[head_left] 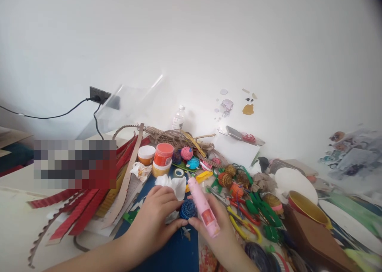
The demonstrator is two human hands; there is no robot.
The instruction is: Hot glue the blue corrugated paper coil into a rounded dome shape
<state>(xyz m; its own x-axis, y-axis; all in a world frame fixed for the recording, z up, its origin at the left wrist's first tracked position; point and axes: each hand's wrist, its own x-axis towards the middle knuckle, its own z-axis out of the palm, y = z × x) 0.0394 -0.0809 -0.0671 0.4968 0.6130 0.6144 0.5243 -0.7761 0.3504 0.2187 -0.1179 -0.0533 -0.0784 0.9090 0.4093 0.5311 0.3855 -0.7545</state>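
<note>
In front of me a small ball of coiled dark blue corrugated paper (188,209) is between my two hands. My left hand (153,214) is closed on its left side, with fingers behind and thumb in front. My right hand (219,224) grips a thick pink pen-shaped tool (203,204) that looks like a hot glue pen; its narrow tip points up and away, clear of the ball. The right thumb touches the ball's lower right edge. White tissue (174,185) lies just behind the ball. Beneath is a dark blue mat (186,250).
Red corrugated strips (86,212) lie at left, near paint jars (164,154). Pink (186,153) and turquoise coiled balls (193,162) sit behind my hands. Red-handled scissors (246,212), yellow-handled scissors (243,224) and a brown box (316,240) crowd the right. A bottle (179,118) stands by the wall.
</note>
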